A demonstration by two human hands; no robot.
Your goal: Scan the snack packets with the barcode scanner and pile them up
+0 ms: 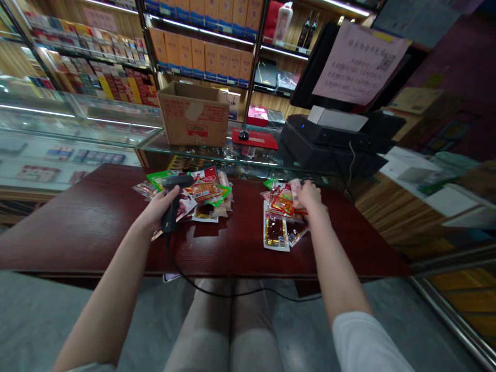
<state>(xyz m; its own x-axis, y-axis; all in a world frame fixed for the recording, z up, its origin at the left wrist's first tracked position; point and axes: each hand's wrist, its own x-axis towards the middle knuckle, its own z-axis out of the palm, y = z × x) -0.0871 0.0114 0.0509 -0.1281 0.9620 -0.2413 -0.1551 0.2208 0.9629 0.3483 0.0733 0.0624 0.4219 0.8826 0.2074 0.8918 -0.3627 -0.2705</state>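
Observation:
My left hand (159, 205) is wrapped round the handle of a black barcode scanner (170, 209), whose cord trails down over the table's front edge. Behind and beside the scanner lies a pile of snack packets (205, 190) in red, green and clear wrapping. On the right, my right hand (310, 196) grips a small pale packet (296, 192) above a second pile. That pile has a red snack packet (281, 200) on top and a dark packet with a gold border (276, 231) at its front. The fingertips of my right hand are partly hidden.
The dark red table (96, 217) holds both piles. Behind it, an open cardboard box (196, 119) stands on the glass counter, near a red mat (256, 138) with a mouse. A black monitor (356, 67) and printer (333, 134) stand at right. The scanner cord (217, 294) loops across my legs.

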